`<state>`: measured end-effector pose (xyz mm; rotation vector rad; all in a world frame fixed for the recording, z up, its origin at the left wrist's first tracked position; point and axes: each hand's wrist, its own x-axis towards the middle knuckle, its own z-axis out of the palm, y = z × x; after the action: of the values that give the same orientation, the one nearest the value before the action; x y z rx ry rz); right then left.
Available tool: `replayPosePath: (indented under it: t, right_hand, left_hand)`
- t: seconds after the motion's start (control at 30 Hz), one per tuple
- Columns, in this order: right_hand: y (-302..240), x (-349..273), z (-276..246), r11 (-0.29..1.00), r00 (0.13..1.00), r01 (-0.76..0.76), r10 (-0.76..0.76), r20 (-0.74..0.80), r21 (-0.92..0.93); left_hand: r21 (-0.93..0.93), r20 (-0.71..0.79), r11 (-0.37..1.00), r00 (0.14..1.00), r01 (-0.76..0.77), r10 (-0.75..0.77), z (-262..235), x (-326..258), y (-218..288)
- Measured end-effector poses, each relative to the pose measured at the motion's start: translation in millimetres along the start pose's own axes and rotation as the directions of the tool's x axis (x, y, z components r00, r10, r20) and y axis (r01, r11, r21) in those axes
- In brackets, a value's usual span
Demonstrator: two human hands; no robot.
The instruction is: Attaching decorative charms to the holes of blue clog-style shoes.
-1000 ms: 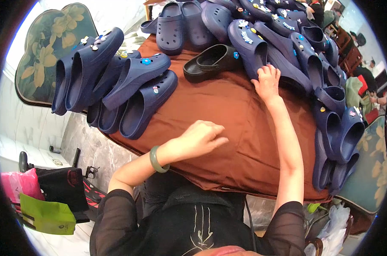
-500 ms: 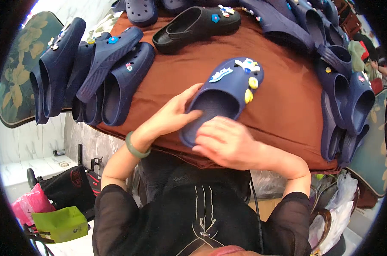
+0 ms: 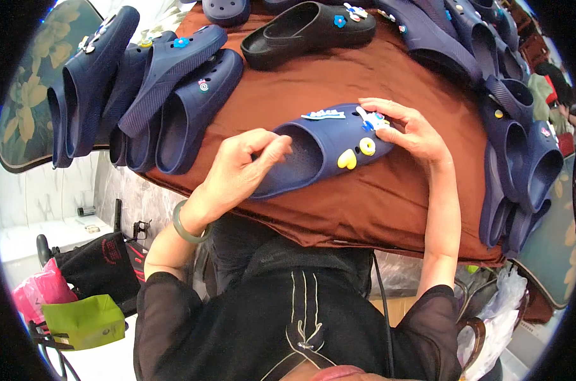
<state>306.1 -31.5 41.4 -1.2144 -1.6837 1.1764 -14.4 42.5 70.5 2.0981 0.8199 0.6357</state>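
Observation:
A navy clog (image 3: 313, 152) rests on the brown cloth in front of me, its toe to the right and its heel to the left. My right hand (image 3: 415, 130) grips the toe, fingers over the far edge and thumb beside a white-and-blue charm (image 3: 371, 119). At the heel, my left hand (image 3: 237, 168) is closed with the thumb above the foot opening; its hold on the heel rim is partly hidden. A yellow heart charm (image 3: 347, 159), a yellow ring charm (image 3: 367, 147) and a pale blue lettered charm (image 3: 323, 115) sit on the clog's upper.
Brown cloth (image 3: 377, 222) covers the table. Several navy clogs (image 3: 186, 124) stand at the left, more clogs (image 3: 519, 152) line the right edge, and a black clog (image 3: 307, 35) lies at the back. Below left are a green bag (image 3: 85, 322) and a pink bag (image 3: 43, 282).
The clog has turned clockwise, its toe swinging right and nearer. My right hand has gone from the heel to the toe; my left hand has shifted from the side to the heel.

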Motion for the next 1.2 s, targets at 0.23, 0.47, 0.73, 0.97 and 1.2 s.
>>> replayPosePath:
  t: [0.23,0.47,0.73,0.97,1.2]
  right_hand:
    - [-9,0,18,0.892,0.959,0.033,-0.155,-0.236,-0.452]
    - [-16,8,38,0.640,0.889,-0.060,-0.315,-0.332,-0.766]
    - [-6,14,40,0.577,0.831,-0.074,-0.415,-0.370,-0.813]
    - [7,25,33,0.871,0.780,-0.184,-0.153,-0.607,-0.456]
    - [29,-13,-12,0.908,0.703,-0.271,-0.039,-0.710,-0.318]
  left_hand:
    - [-0.568,0.537,0.607,0.809,0.556,-0.239,37,26,26]
    - [-0.859,0.365,0.283,0.899,0.426,-0.242,75,34,20]
    - [-0.878,0.299,0.297,0.915,0.375,-0.272,77,33,26]
    - [-0.856,0.296,0.362,0.924,0.369,-0.242,81,27,15]
    - [-0.870,0.325,0.308,0.918,0.385,-0.228,78,28,15]
